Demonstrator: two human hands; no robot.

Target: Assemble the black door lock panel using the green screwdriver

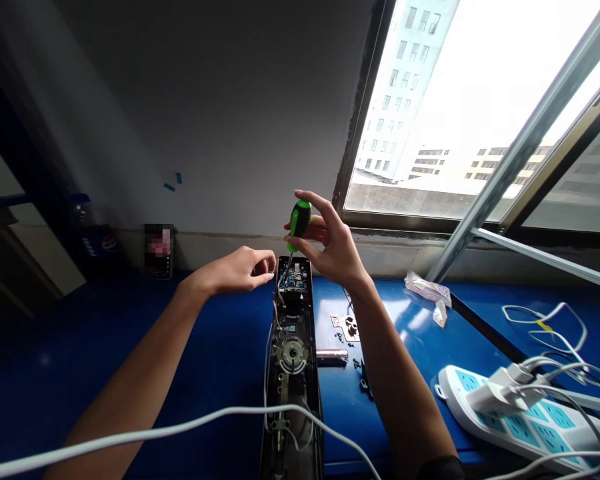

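Note:
My right hand (333, 247) grips a green and black screwdriver (300, 220), which stands nearly upright with its shaft pointing down. The shaft's lower end is over the circuit board (295, 277) at the far end of a long, narrow, opened device (291, 387); I cannot tell whether the tip touches. My left hand (243, 270) is at the device's left edge by the board, fingers curled and thumb drawn toward them. Whatever they may hold is too small to make out. Thin wires and a round metal part (293, 355) show inside the device.
Right of the device lie small screws (340, 339), a metal cylinder (333, 357) and a plate with round parts (351, 328). A white power strip (520, 427) with plugs sits at right. A white cable (205, 423) crosses the foreground. A phone (159, 252) leans on the wall near a bottle (97, 243).

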